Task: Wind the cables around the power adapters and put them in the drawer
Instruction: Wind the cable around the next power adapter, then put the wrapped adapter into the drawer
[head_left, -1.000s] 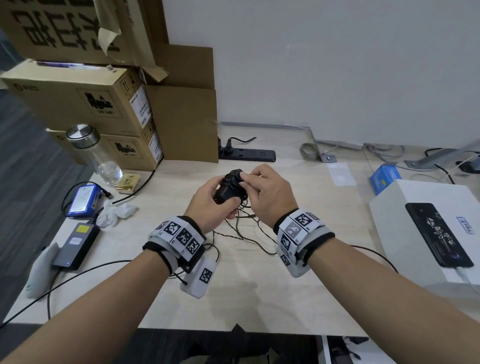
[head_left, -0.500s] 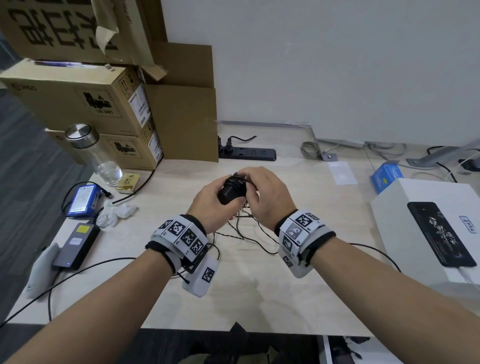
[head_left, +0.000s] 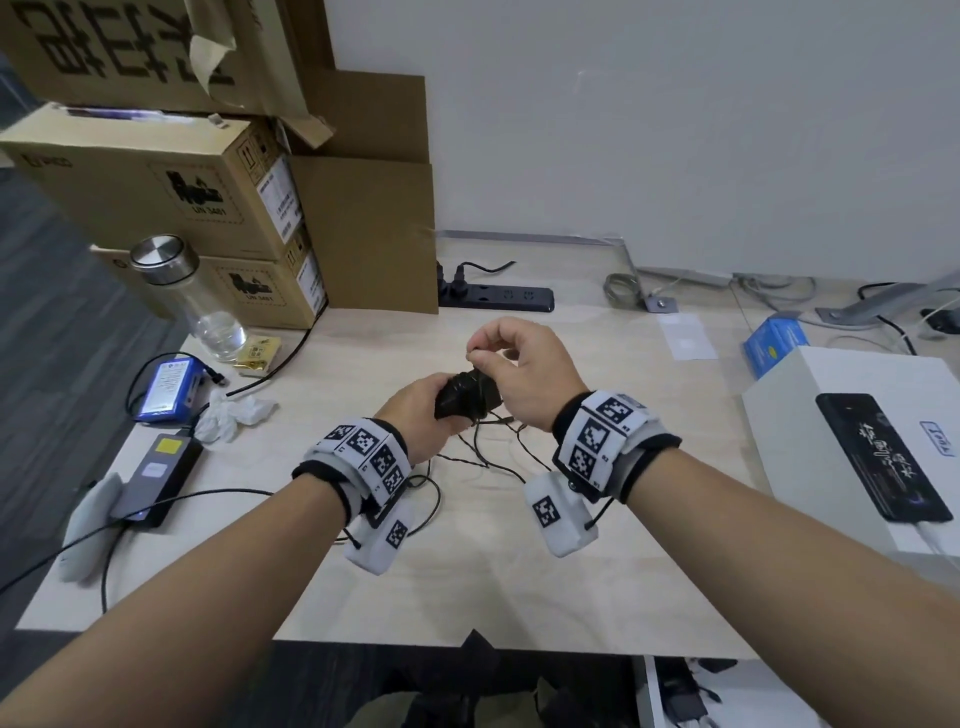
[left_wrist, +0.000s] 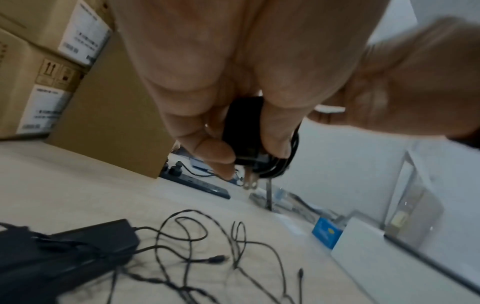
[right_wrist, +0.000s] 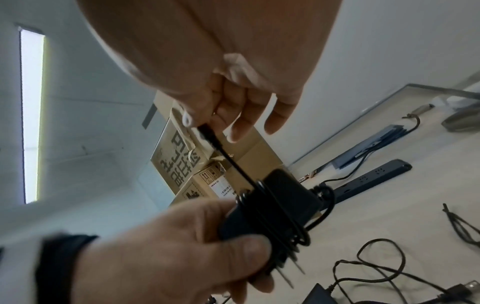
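Left hand (right_wrist: 166, 253) grips the wound adapter (right_wrist: 275, 207), prongs pointing down toward the desk (head_left: 467, 587); right hand (head_left: 524, 374) pinches the cable's (right_wrist: 233, 162) plug end above.

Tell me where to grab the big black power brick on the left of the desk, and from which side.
Probably grip the power brick across its long sides, coming from above: it lies flat, long and narrow on the desk. Cords leave both ends, so avoid those, and a grey object touches its near-left corner.

A pale wooden desk (head_left: 519, 582) stands against a plain white wall (head_left: 675, 130) (dark floor (head_left: 47, 364) to the left); a ceiling light strip (right_wrist: 32, 115) glows.
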